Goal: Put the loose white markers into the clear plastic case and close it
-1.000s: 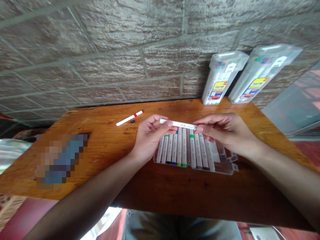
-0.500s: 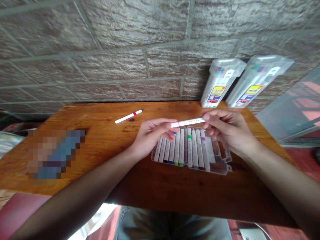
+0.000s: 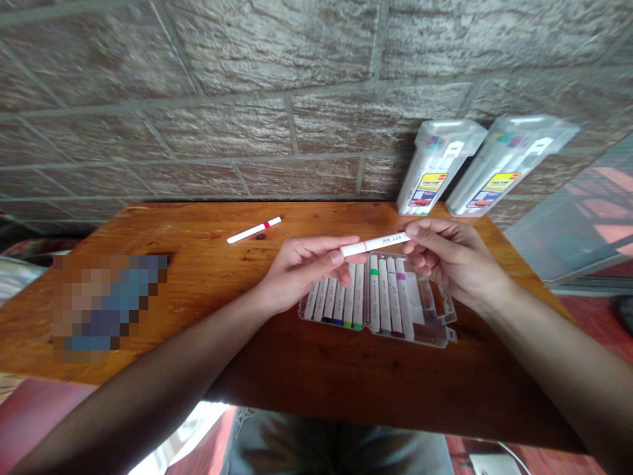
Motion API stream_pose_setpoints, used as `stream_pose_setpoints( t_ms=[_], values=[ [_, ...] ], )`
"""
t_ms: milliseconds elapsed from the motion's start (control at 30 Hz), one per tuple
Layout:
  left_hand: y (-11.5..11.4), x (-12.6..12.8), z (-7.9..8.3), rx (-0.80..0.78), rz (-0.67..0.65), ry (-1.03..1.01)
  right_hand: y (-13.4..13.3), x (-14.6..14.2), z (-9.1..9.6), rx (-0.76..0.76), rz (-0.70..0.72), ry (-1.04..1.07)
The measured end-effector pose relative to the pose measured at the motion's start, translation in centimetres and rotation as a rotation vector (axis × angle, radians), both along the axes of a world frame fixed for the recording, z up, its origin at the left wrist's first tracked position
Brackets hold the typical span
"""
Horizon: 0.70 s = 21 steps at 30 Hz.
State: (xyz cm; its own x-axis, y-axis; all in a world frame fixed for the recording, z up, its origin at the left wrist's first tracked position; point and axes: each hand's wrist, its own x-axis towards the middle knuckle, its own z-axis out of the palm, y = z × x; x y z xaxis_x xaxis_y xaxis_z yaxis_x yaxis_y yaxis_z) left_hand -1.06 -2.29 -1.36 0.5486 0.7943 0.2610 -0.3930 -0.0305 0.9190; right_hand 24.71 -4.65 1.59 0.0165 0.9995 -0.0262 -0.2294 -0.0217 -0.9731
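A white marker [image 3: 378, 243] with a thin pinkish ring is held almost level between both hands. My left hand [image 3: 306, 267] pinches its left end between thumb and fingers, while my right hand [image 3: 445, 257] grips the right end. Below them lies an unfolded clear plastic marker case [image 3: 425, 333]. White markers with coloured bands, among them a green-banded one [image 3: 374, 297] and a purple-banded one [image 3: 403, 300], stand side by side in both halves. The right part of the case's right half holds no markers. My left fingers hide some marker tops.
On the wooden table [image 3: 198, 227], a white marker with a red band [image 3: 254, 230] lies at the back. Two closed marker cases [image 3: 428, 175] lean against the stone wall [image 3: 316, 125] at back right. A pixelated patch covers something at left.
The held marker has shifted slightly right and turned a little, so its printed text shows more. My left fingers have moved a bit to the right along with it.
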Motion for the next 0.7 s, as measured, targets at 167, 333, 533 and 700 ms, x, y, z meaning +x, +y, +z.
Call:
stream_pose_setpoints(
  t_ms=[167,333,533,700],
  values=[
    [0.12,-0.13,-0.09,0.066,-0.013,0.019,0.01,0.00,0.17,-0.013,-0.006,-0.009],
    [0.17,-0.16,-0.01,0.062,-0.007,0.038,-0.08,-0.05,0.22,-0.023,-0.006,-0.019],
    [0.16,-0.22,0.10,0.054,-0.014,0.051,-0.04,-0.05,0.18,-0.023,-0.006,-0.027],
    [0.06,-0.30,0.11,0.034,0.013,0.082,-0.10,-0.02,0.22,0.002,0.010,-0.039]
  ],
)
